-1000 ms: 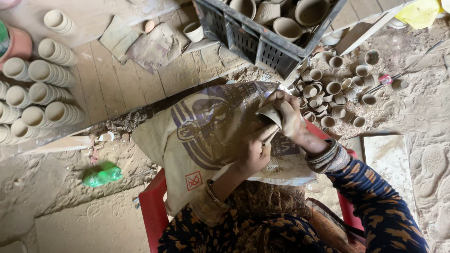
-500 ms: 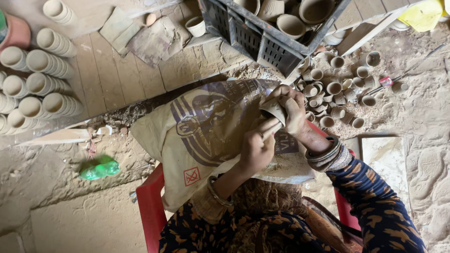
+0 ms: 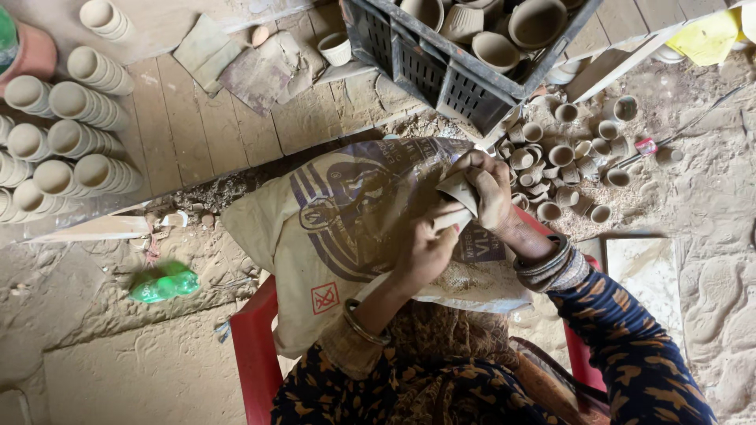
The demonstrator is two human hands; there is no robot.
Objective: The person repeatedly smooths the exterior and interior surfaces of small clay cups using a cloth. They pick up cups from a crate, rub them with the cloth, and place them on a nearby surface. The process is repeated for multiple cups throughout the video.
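My right hand [image 3: 490, 187] is closed around a small grey clay cup [image 3: 459, 191], held over a printed woven sack [image 3: 346, 228] that covers my lap. My left hand [image 3: 425, 248] presses a thin pale tool against the cup's side just below it. Both hands are dusty with clay. Bangles sit on both wrists. The cup's far side is hidden by my right fingers.
A dark plastic crate [image 3: 457, 67] of clay pots stands ahead. Several small clay cups [image 3: 563, 161] lie on the dusty ground to the right. Stacked cups [image 3: 67, 149] lie on wooden boards at left. A green plastic bottle [image 3: 164, 283] lies on the ground. I sit on a red chair [image 3: 256, 362].
Both hands have stayed over the sack with the cup. My left hand has shifted slightly along the cup's side.
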